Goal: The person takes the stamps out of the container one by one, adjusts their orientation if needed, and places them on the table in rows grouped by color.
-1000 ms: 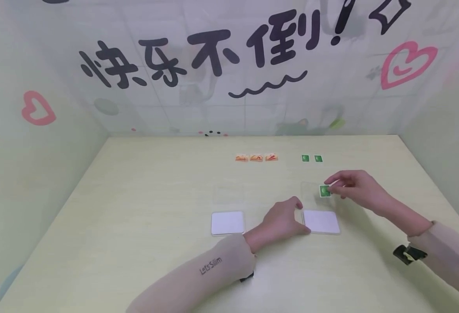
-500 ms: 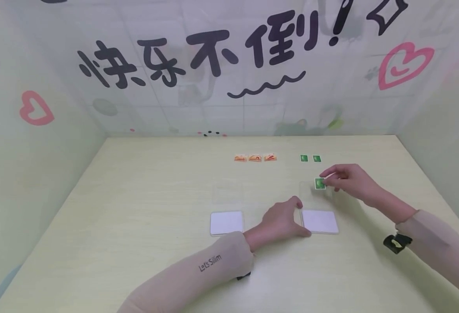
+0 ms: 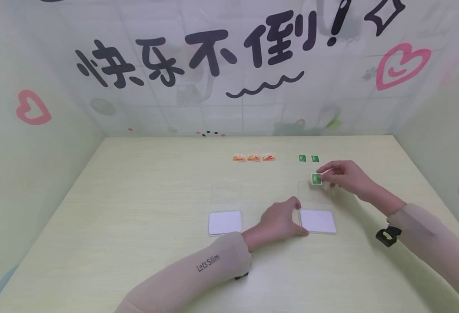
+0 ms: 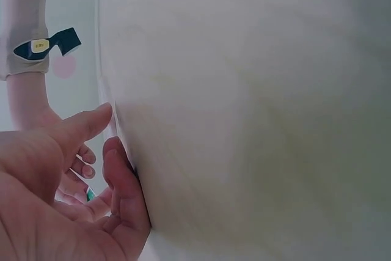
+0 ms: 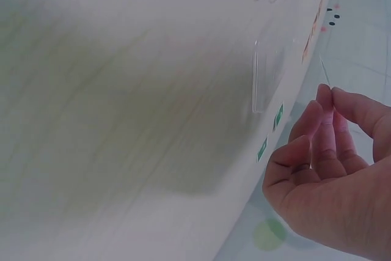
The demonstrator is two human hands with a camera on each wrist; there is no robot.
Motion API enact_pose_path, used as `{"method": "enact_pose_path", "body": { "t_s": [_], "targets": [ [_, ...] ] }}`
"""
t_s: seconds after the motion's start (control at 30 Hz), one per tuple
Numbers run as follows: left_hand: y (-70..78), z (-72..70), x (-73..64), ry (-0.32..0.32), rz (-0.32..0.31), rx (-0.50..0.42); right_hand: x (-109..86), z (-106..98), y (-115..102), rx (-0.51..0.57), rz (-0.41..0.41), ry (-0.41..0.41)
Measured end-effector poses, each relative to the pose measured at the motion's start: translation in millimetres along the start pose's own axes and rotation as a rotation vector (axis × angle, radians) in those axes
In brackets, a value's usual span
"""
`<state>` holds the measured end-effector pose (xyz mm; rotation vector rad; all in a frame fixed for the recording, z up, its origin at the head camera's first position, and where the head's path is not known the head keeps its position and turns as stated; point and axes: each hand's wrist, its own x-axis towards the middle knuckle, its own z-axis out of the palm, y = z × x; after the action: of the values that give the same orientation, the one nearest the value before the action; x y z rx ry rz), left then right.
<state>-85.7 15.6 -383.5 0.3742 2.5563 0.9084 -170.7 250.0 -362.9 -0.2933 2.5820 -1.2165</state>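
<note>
My right hand (image 3: 344,176) pinches a small green square card with a white border (image 3: 315,179) between thumb and fingertips. It holds the card above the back part of a clear plastic lid (image 5: 256,77). In the right wrist view the card shows only as a thin edge (image 5: 325,71). My left hand (image 3: 278,221) holds the left side of a shallow clear case with a white insert (image 3: 318,221), its thumb at the near corner and a finger at the far corner. The left wrist view shows this left hand (image 4: 79,175) low at the table.
Two more green cards (image 3: 302,158) lie behind the lid. Left of them sits a row of three orange picture cards (image 3: 254,158). A second white-filled case (image 3: 224,223) lies left of my left hand, with a clear lid (image 3: 227,193) behind it. Walls enclose the table (image 3: 135,243).
My right hand has moved the green card away from me and slightly left, toward the two green cards. My left hand stays at the right case. The head view has shifted slightly.
</note>
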Motion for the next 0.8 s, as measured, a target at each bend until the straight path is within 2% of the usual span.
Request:
{"method": "enact_pose_path", "body": {
  "t_s": [0.6,0.8],
  "targets": [
    [-4.1,2.0,-1.8,0.014,0.022,-0.014,13.7,-4.7,2.6,0.046,-0.009,0.019],
    [-3.4,1.0,-4.0,0.016,0.028,-0.021,20.8,-6.1,3.8,0.033,-0.005,0.021]
  ]
}}
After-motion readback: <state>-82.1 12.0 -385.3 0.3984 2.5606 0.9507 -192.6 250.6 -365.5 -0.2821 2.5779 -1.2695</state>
